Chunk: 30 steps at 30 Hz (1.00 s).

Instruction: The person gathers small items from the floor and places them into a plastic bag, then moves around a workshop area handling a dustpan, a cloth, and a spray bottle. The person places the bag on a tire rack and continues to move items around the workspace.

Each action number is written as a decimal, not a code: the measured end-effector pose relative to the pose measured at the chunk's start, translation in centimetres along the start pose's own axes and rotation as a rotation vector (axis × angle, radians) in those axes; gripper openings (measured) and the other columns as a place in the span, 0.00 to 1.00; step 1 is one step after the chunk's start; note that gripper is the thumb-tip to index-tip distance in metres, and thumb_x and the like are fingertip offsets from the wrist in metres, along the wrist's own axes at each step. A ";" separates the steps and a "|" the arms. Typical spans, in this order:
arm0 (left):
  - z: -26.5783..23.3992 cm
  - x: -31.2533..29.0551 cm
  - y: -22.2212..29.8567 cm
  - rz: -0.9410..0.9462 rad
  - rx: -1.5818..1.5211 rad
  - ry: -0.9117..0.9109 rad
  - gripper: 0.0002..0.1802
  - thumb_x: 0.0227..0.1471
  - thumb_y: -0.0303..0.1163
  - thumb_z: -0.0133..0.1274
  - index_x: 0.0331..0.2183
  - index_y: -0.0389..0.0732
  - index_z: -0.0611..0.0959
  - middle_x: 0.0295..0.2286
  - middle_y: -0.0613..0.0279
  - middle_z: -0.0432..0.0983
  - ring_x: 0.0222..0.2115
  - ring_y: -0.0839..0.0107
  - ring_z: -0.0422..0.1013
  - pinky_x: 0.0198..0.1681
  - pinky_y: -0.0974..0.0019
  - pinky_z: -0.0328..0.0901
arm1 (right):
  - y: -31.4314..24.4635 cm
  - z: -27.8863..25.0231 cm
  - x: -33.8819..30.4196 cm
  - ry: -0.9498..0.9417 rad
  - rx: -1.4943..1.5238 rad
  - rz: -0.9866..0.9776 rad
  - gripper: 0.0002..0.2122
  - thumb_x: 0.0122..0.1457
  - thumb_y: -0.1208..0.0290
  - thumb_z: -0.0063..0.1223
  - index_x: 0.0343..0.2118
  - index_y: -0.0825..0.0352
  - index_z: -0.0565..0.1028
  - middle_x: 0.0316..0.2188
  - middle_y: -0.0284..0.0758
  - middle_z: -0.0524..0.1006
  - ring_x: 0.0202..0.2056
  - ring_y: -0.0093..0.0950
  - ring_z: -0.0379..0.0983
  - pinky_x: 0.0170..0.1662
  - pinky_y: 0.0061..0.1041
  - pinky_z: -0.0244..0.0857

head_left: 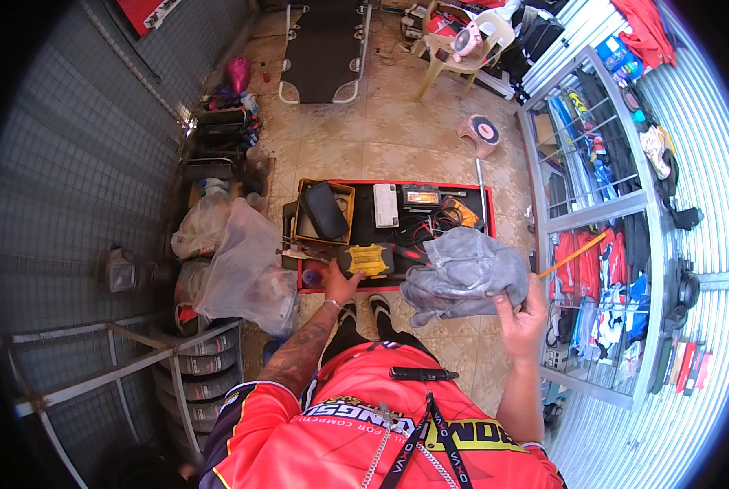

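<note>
My right hand (522,316) pinches the edge of a crumpled grey cloth (466,273), which hangs in front of the right end of a red-rimmed tray (397,182). My left hand (342,282) grips the near left side of a small black case with a yellow top (367,261), over the tray's near edge. Behind it a yellow box (351,204) has a dark pouch (324,210) lying in it. Farther right in the tray are a white box (386,205), a yellow-orange meter (461,213) and tangled dark cables. The cloth hides the tray's near right corner.
Translucent plastic bags (250,261) sit at the left, above a metal rack (177,350) of tires. A glass-fronted cabinet (597,208) of folded clothing stands at the right. Beyond the tray are a pink stool (480,134), a plastic chair (438,69) and a dark folding cot (324,49).
</note>
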<state>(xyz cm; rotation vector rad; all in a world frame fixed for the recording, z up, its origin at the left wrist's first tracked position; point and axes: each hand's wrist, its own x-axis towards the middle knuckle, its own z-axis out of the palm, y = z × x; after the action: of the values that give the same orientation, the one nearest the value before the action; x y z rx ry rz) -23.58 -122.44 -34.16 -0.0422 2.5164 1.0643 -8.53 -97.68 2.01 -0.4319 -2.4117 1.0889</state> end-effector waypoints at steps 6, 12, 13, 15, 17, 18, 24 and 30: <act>-0.8 -1.2 -0.7 0.042 -0.088 0.061 0.53 0.43 0.45 0.69 0.61 0.33 0.57 0.52 0.34 0.61 0.54 0.40 0.60 0.58 0.49 0.59 | 0.5 -1.8 1.4 0.107 -0.018 -0.028 0.11 0.58 0.73 0.60 0.41 0.73 0.76 0.40 0.39 0.75 0.43 0.31 0.71 0.49 0.28 0.62; -0.9 -1.9 -1.7 0.043 -0.171 0.063 0.51 0.44 0.41 0.68 0.60 0.32 0.58 0.52 0.35 0.63 0.54 0.43 0.60 0.58 0.51 0.58 | 1.3 -4.9 4.5 0.178 -0.156 -0.056 0.10 0.66 0.72 0.49 0.42 0.75 0.76 0.40 0.37 0.75 0.42 0.26 0.69 0.49 0.25 0.61; -0.8 -1.8 -2.0 0.067 -0.189 0.058 0.51 0.44 0.41 0.68 0.60 0.32 0.58 0.52 0.36 0.64 0.54 0.43 0.60 0.59 0.51 0.58 | 1.8 -5.0 5.5 0.201 -0.129 -0.045 0.10 0.66 0.72 0.49 0.41 0.74 0.76 0.39 0.36 0.75 0.41 0.25 0.69 0.48 0.24 0.61; -0.6 -1.6 -2.4 0.098 -0.204 0.055 0.51 0.44 0.41 0.68 0.60 0.32 0.58 0.53 0.36 0.63 0.55 0.43 0.60 0.59 0.51 0.57 | 3.3 -5.0 8.1 0.242 -0.048 -0.025 0.10 0.66 0.70 0.50 0.40 0.74 0.76 0.37 0.35 0.76 0.39 0.23 0.69 0.47 0.24 0.61; -0.5 -1.7 -2.7 0.082 -0.187 0.032 0.52 0.44 0.41 0.67 0.61 0.32 0.56 0.54 0.35 0.61 0.56 0.42 0.59 0.60 0.50 0.57 | 5.7 -4.5 10.9 0.249 0.037 0.147 0.12 0.66 0.67 0.51 0.40 0.73 0.76 0.33 0.33 0.76 0.37 0.21 0.69 0.46 0.23 0.62; -0.5 -1.7 -2.7 0.110 -0.196 0.044 0.52 0.44 0.41 0.67 0.61 0.32 0.56 0.54 0.35 0.61 0.56 0.42 0.59 0.60 0.50 0.56 | 7.3 -3.8 12.5 0.237 0.080 0.157 0.13 0.66 0.65 0.52 0.41 0.74 0.76 0.32 0.34 0.77 0.36 0.22 0.70 0.45 0.23 0.63; -1.1 -2.3 -2.5 0.054 -0.197 -0.013 0.53 0.44 0.42 0.67 0.62 0.32 0.55 0.56 0.35 0.60 0.58 0.42 0.58 0.61 0.51 0.55 | 19.6 3.3 12.9 0.010 -0.298 0.274 0.24 0.61 0.57 0.58 0.52 0.73 0.73 0.43 0.47 0.78 0.45 0.33 0.74 0.50 0.31 0.66; -1.3 -3.0 -4.2 0.097 -0.258 0.001 0.51 0.44 0.43 0.67 0.60 0.30 0.59 0.55 0.35 0.61 0.57 0.43 0.58 0.61 0.51 0.55 | 30.7 6.4 -8.7 -0.592 -0.086 0.571 0.24 0.62 0.58 0.56 0.56 0.69 0.71 0.54 0.45 0.74 0.56 0.36 0.70 0.59 0.34 0.62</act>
<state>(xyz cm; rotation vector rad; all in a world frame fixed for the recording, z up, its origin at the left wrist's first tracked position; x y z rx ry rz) -20.50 -126.72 -35.04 0.0057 2.3875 1.4225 -1.65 -86.01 -27.60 -0.9899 -2.9469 1.5210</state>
